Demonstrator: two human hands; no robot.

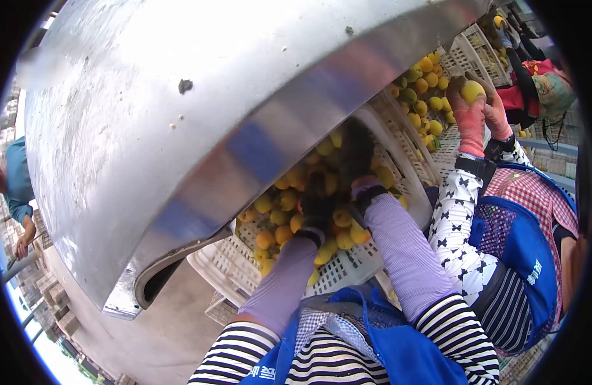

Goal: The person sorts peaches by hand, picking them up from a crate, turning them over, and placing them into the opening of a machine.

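Both my hands, in dark gloves, reach down into a white plastic crate (357, 262) that holds several yellow and orange fruits (265, 240). My left hand (318, 202) is among the fruits near the crate's middle; its fingers are dark and blurred. Farther back and to the right, my right hand (356, 151) is in shadow near the crate's back end, with fruits on both sides of it. What either hand holds cannot be made out. Purple striped sleeves cover my forearms.
A large metal surface (180, 115) hangs over the crate's left side. At right, a co-worker's gloved hands (470, 115) hold a yellow fruit (472, 92) beside another fruit-filled crate (442, 154). Another person (540, 83) is at upper right, and a person's arm (23, 218) at far left.
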